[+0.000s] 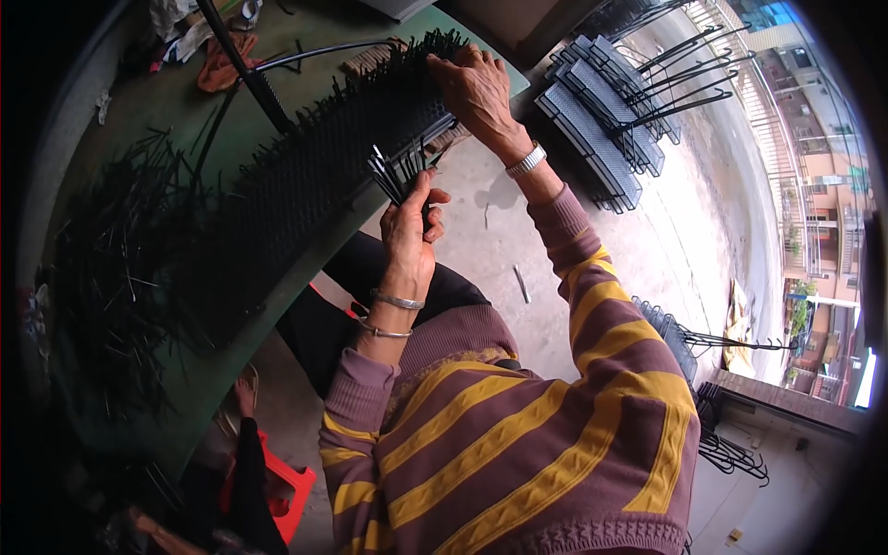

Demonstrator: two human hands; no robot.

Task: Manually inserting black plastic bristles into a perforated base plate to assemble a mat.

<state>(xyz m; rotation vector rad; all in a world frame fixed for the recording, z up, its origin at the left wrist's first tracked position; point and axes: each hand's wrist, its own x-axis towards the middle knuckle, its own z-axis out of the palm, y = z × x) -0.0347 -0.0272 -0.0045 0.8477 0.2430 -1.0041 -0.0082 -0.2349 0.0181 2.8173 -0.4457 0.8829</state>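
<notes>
Left hand (408,220) grips dark strips (394,181), long axes apparently pointing up-left.

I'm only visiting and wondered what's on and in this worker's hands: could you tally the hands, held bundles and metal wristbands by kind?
Hands: 2 (left hand, right hand)
Bundle of thin dark strips, in the left hand: 1; its strips overlap too much to count
Metal wristbands, two left, one right: 3
Total: 6
</notes>
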